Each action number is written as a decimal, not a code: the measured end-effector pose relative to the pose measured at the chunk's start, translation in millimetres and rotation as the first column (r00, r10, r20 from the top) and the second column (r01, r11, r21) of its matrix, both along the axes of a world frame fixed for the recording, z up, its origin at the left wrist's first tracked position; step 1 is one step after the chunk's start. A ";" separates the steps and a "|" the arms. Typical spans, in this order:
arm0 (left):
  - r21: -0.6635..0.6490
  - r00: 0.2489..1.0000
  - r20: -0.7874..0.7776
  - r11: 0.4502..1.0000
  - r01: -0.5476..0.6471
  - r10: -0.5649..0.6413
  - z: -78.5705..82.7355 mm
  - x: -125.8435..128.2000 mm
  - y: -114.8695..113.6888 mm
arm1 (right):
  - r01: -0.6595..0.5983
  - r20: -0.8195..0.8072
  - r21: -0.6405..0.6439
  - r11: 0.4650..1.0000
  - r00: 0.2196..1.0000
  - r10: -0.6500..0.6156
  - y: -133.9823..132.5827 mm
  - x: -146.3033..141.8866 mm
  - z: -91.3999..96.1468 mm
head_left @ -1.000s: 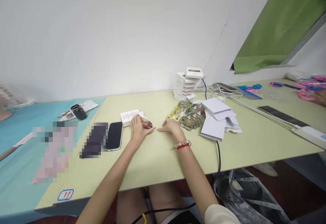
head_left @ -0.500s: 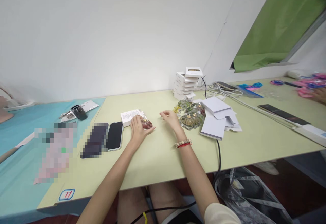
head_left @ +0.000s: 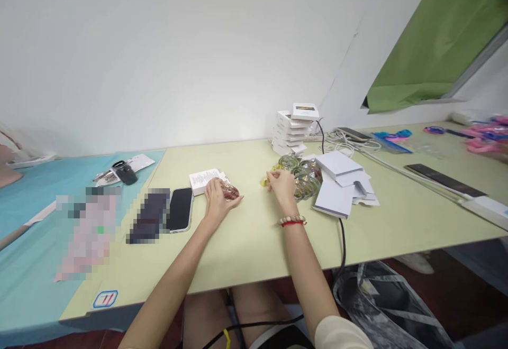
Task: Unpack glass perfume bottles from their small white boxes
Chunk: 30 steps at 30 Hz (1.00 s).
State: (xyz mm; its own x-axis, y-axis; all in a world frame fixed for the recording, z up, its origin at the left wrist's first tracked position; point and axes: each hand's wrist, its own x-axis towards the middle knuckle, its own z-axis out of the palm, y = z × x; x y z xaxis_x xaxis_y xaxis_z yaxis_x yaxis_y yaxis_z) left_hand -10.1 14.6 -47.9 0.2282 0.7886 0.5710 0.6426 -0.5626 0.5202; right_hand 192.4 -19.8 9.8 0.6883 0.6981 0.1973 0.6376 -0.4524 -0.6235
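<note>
My left hand (head_left: 215, 199) is curled around a dark red, shiny bracelet-like coil (head_left: 230, 192) with a gold-coloured bit on top, resting on the table. Just behind it lies a white printed box (head_left: 203, 181), close to my fingertips. My right hand (head_left: 283, 186) has thumb and fingers pinched on a small shiny yellow piece (head_left: 263, 182); its exact kind is too small to tell. Beside and behind that hand is a pile of green and brownish bracelet-like coils (head_left: 307, 186) that look clear-wrapped. My fingers partly cover the pile.
White boxes (head_left: 289, 132) are stacked by the wall. Flat white cartons (head_left: 337, 185) overlap at right, near white cables (head_left: 339, 141). A phone (head_left: 180, 210) lies left of the box. A black jar (head_left: 125, 173) stands on the blue cloth (head_left: 24, 195). A power strip (head_left: 486, 209) is at far right.
My right hand has moved right to the edge of the coil pile and now pinches the yellow piece. My left hand stays on the dark red coil.
</note>
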 end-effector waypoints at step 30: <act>0.027 0.991 -0.114 0.998 -0.061 0.064 -6.0 -11.8 13.5 | -0.786 -0.045 0.246 0.567 0.575 0.817 11.9 -60.6 -21.1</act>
State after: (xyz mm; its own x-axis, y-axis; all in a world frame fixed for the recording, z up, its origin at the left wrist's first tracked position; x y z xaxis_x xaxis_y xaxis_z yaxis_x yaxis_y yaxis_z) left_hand -21.9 28.2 -53.9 0.2439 0.7901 0.5624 0.7316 -0.5306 0.4281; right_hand 131.8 -7.9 -11.3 -0.1079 0.9371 0.3321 0.5810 0.3305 -0.7438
